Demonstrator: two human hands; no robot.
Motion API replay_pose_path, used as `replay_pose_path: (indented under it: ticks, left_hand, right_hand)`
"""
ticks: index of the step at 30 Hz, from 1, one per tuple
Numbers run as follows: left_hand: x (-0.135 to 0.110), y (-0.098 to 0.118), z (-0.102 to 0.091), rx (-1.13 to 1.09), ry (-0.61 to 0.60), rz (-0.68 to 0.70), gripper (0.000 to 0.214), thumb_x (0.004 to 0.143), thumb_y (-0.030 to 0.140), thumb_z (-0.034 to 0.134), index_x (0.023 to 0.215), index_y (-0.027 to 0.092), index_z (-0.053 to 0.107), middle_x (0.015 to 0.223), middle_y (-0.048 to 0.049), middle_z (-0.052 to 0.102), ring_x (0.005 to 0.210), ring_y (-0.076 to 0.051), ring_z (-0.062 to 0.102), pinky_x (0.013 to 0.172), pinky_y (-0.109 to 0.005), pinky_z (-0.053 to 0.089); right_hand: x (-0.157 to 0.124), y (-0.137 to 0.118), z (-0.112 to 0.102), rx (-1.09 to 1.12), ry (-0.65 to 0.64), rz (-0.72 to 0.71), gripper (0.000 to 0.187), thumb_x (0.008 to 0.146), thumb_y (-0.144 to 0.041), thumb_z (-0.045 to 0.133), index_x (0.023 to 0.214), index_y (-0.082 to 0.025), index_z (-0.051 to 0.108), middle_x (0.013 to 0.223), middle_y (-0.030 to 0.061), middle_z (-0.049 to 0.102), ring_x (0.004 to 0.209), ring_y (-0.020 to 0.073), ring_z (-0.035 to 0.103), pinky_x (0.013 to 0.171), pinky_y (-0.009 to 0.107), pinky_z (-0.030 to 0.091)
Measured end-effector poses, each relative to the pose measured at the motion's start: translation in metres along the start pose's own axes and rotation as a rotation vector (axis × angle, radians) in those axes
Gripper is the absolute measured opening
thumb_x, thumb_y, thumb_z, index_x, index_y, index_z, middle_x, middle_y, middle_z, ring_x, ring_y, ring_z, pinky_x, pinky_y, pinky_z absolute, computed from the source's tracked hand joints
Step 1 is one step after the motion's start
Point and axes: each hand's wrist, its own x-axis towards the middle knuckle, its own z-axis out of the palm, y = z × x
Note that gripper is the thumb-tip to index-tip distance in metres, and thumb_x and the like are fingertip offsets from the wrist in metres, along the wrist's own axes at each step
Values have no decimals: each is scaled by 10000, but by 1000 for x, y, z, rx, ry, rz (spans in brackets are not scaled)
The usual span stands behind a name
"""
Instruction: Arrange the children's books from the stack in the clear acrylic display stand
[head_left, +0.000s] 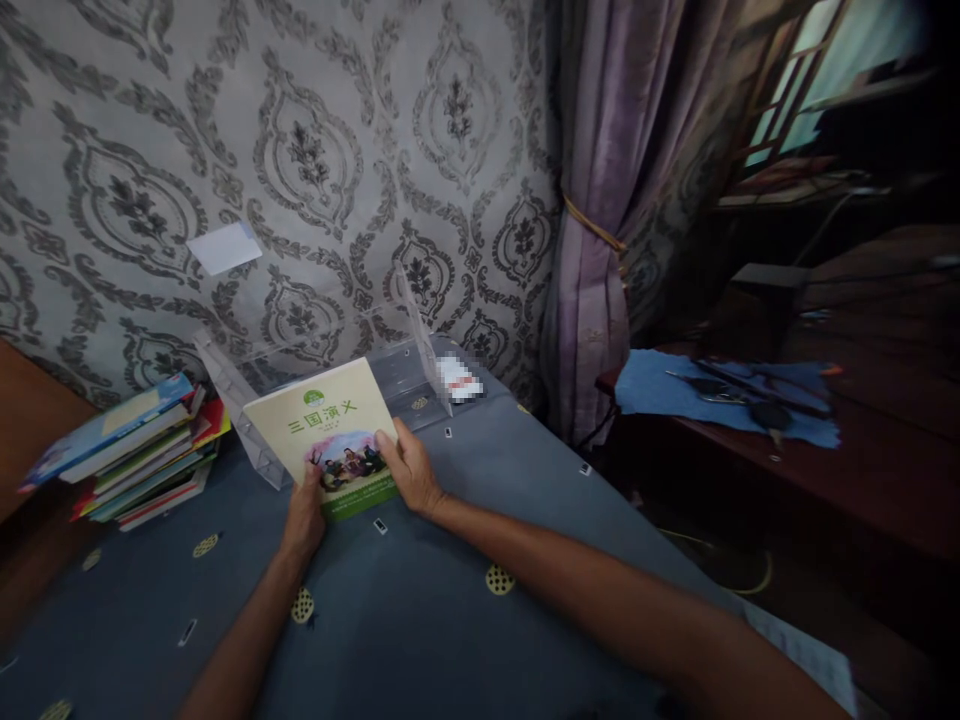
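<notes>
A cream and green book (341, 425) with Chinese characters and a picture of several figures on its cover is held upright, tilted back, between my two hands. My left hand (303, 510) grips its lower left edge, the thumb on the cover. On the right edge, my right hand (409, 465) has its thumb pressed to the front; the fingers behind are hidden. Just behind the book stands a clear plastic rack (433, 350) with upright side panels. Part of the rack is covered by the book.
Left of the rack lies a stack of books (154, 450). A small white packet (459, 378) sits by its right side. The blue-grey cloth (420, 620) ends against a patterned wall (337, 150). Farther right, tools rest on a blue cloth (652, 385) on a dark table.
</notes>
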Motion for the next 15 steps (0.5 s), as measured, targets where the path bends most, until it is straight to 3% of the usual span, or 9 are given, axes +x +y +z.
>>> replay_pose_path:
  ticks: [10, 15]
  left_hand:
    - [-6, 11, 13, -80, 67, -7, 647, 692, 659, 798, 1175, 241, 690, 1174, -50, 750, 1196, -286, 661, 1104, -439, 485]
    - [-8, 15, 18, -94, 48, -4, 713, 678, 681, 797, 1207, 219, 677, 1225, -70, 731, 1231, -281, 637, 1132, -435, 454]
  right_hand:
    - [0, 0, 0, -42, 15, 1, 324, 991, -520, 426, 829, -241, 462, 682, -24, 499, 651, 162, 477, 626, 284, 365]
    - [0, -1, 0, -38, 6, -2, 341, 982, -543, 411, 828, -241, 446, 668, -39, 460, 629, 152, 444, 612, 281, 336]
